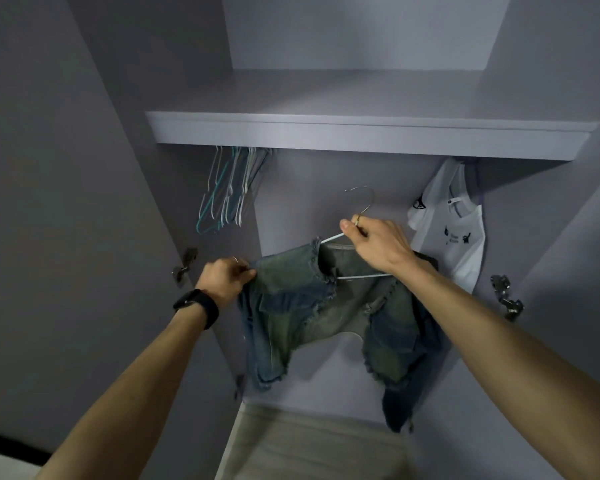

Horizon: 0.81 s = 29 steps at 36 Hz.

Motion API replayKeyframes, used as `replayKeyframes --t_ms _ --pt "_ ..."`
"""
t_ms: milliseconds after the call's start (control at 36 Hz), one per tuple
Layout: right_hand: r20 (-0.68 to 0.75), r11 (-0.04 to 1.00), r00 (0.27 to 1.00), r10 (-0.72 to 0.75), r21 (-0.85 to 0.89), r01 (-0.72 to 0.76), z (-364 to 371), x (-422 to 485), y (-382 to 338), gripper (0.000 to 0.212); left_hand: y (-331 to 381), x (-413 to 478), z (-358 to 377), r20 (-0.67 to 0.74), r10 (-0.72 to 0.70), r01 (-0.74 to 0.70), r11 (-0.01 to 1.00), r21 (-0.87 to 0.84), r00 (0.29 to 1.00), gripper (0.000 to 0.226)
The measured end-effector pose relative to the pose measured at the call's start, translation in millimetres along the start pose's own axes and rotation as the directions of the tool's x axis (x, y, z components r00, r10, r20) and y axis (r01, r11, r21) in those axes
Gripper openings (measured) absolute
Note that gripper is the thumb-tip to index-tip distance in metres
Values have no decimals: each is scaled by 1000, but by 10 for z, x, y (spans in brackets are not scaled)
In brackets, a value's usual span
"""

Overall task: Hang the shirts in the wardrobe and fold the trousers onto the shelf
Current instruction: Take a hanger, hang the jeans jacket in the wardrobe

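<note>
Soft and likely weighty, the denim shirt (309, 306) is pinched at its shoulder by the left hand (222, 279), and the wire hanger (361, 276) is gripped at its neck by the right hand (378, 244).

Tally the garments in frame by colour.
Blue denim: 1, the denim shirt, on the hanger gripped by the right hand; the left hand pinches its shoulder.
White: 1, the white shirt, hanging at the right under the shelf.
Total: 2
</note>
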State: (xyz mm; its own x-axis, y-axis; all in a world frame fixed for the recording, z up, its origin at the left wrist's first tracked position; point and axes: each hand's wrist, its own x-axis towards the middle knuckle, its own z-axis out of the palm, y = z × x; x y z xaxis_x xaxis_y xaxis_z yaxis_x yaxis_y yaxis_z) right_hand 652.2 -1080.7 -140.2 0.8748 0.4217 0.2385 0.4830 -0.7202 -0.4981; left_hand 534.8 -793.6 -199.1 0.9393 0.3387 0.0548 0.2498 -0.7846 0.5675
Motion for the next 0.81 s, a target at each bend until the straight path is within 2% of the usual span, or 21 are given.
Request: replayKeyframes --t_ms 83,139,194,250,306,361,444,500,556,611,667,722,806 --pt "14 998 999 -32 -49 32 19 4 3 50 -30 -6 -14 -3 -51 51 997 61 999 27" --pt "25 996 998 -49 -75 50 47 -4 -5 49 -40 -17 4 46 -74 69 992 109 996 25" --pt "48 995 998 -44 -89 48 91 -19 -14 48 31 -54 31 119 -50 28 984 178 992 29" --pt "80 994 996 -41 -101 49 137 -41 -75 48 212 -94 39 161 76 -108 973 202 984 51" --pt "95 993 994 -50 -106 60 170 -53 -161 49 490 -101 85 143 230 -252 954 164 963 63" --pt "96 994 994 -49 -91 58 184 -60 -259 48 775 -65 180 113 322 -331 941 73 940 52" --pt "105 998 994 -13 64 6 134 -57 -314 47 1045 4 331 20 334 -331 939 -94 942 23" --pt "70 977 998 -1 212 -14 32 -70 -257 39 1065 45 363 -46 325 -328 932 -155 945 23" --pt "-19 968 1000 18 250 -13 -91 -98 -78 33 995 81 366 -56 319 -324 929 -179 946 22" --pt "-37 984 998 59 170 -52 -157 -139 241 36 888 116 360 -66 303 -310 930 -200 951 19" --pt "46 994 995 90 59 -93 -142 -205 545 43 822 126 336 -87 287 -300 924 -236 954 17" --pt "125 997 989 73 -11 -72 -44 -255 725 36 814 145 290 -109 276 -296 911 -286 955 16" --pt "71 987 997 7 -161 4 87 -267 732 29 839 223 217 -130 262 -290 907 -305 956 15"
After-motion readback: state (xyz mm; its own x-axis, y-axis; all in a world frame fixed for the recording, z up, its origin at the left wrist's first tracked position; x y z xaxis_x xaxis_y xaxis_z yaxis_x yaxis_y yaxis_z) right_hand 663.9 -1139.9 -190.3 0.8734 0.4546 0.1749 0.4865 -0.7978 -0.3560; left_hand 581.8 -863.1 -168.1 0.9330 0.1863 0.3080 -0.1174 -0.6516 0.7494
